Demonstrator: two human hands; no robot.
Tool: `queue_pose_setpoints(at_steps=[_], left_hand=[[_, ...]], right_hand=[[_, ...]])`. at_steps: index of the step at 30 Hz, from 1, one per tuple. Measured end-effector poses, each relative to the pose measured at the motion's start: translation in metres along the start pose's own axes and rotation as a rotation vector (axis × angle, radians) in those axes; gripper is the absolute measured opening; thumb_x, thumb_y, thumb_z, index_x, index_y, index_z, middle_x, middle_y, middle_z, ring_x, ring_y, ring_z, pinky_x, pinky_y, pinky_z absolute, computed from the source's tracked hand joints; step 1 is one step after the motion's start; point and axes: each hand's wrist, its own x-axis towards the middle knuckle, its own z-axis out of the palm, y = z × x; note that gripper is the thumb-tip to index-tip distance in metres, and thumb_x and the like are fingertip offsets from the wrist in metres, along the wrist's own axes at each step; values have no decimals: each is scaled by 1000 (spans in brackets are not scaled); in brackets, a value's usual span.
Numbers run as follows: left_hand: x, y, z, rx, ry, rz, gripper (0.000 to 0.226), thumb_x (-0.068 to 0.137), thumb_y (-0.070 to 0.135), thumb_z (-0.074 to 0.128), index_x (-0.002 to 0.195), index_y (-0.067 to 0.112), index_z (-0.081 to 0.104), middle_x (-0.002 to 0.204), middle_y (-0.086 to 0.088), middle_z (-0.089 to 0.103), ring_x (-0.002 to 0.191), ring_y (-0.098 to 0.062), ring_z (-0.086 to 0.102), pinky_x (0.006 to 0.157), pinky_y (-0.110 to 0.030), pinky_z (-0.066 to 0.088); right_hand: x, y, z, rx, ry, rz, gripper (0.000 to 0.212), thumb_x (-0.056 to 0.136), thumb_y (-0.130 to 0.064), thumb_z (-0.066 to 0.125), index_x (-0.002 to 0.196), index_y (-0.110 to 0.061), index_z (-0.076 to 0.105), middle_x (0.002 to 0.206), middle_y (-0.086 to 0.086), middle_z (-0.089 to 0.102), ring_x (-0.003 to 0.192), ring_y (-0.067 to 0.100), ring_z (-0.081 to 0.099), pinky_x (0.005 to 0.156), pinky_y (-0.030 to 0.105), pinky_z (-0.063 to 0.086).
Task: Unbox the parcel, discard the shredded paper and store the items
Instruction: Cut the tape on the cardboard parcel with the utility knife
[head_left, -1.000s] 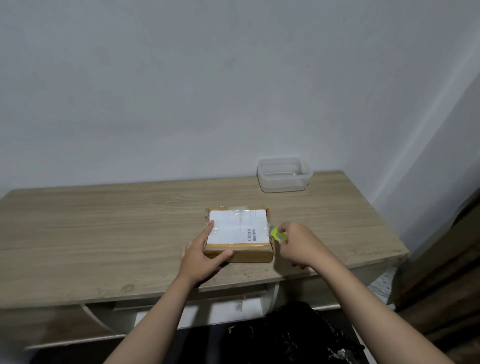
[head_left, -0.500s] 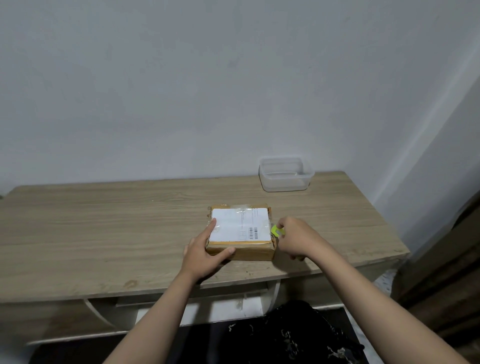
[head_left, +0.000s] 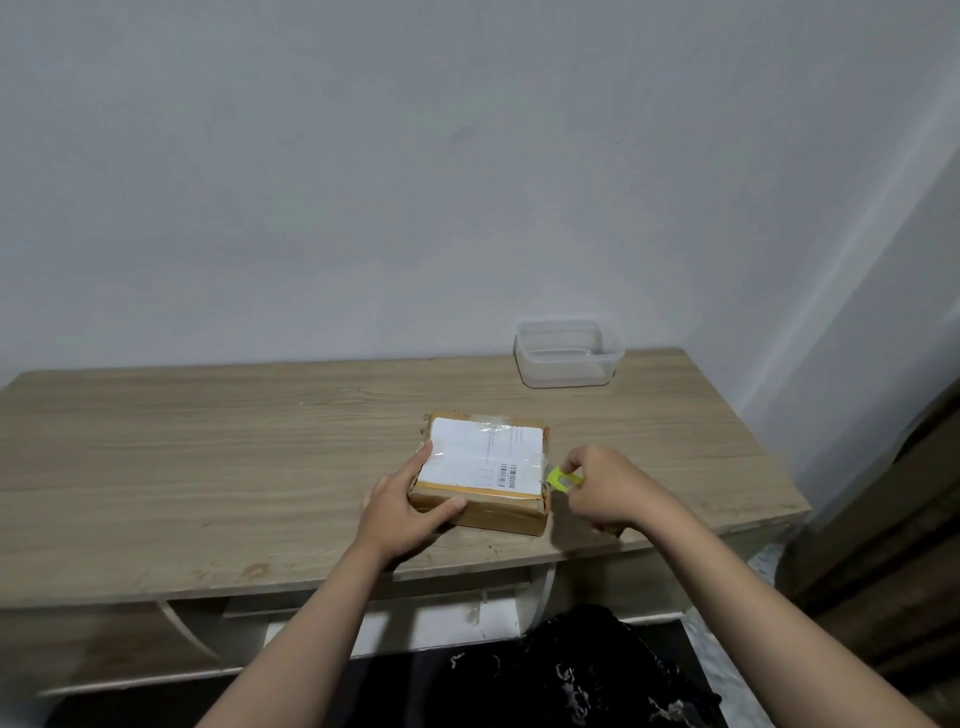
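A flat brown cardboard parcel (head_left: 485, 470) with a white shipping label and clear tape lies closed near the front of the wooden table (head_left: 208, 457). My left hand (head_left: 402, 506) grips its front left corner, thumb on the front side, fingers along the left edge. My right hand (head_left: 605, 488) is closed on a small yellow-green cutter (head_left: 561, 479), whose tip touches the parcel's right edge near the front corner. The parcel's contents are hidden.
A clear plastic container (head_left: 569, 353), without a lid and seemingly empty, stands at the back right of the table against the white wall. The table's right end lies close to a room corner. A dark patterned cloth (head_left: 571, 670) sits below the front edge.
My right hand with the cutter has shifted slightly along the parcel's right edge. My left hand keeps its hold on the parcel, which stays in place.
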Motion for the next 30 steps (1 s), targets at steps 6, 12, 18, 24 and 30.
queue_pose_setpoints(at_steps=[6, 12, 18, 24, 30], left_hand=[[0, 0, -3, 7, -17, 41, 91, 50, 90, 52, 133, 57, 31, 138, 16, 50, 126, -12, 46, 107, -48, 35], [-1, 5, -5, 56, -11, 37, 89, 52, 84, 55, 132, 49, 40, 134, 14, 54, 123, -15, 48, 106, -45, 36], [-5, 7, -3, 119, 21, 41, 90, 56, 83, 48, 136, 43, 38, 138, 13, 51, 123, -16, 48, 106, -41, 33], [-8, 12, -3, 184, 43, 20, 90, 57, 84, 42, 137, 42, 38, 140, 12, 49, 124, -15, 48, 102, -37, 27], [-8, 10, -1, 148, 52, 10, 90, 58, 81, 45, 137, 39, 37, 137, 8, 52, 123, -16, 48, 102, -37, 27]], right_hand=[[-1, -3, -3, 87, -32, 29, 30, 82, -1, 46, 111, -7, 55, 76, 9, 57, 53, 20, 58, 48, 30, 48], [-4, 0, -6, 130, -57, 69, 28, 86, -4, 46, 112, -11, 53, 73, 9, 58, 45, 13, 54, 41, 23, 43], [-3, -13, -2, 145, -66, 81, 33, 81, 1, 43, 111, 3, 56, 69, 15, 57, 46, 18, 50, 40, 23, 41], [-13, -14, -1, 119, -54, 51, 30, 85, 0, 43, 113, 1, 53, 66, 12, 55, 50, 19, 53, 44, 29, 44], [-16, -17, 9, -31, 19, -21, 14, 81, -2, 50, 84, -11, 60, 64, 0, 53, 54, 18, 59, 49, 23, 52]])
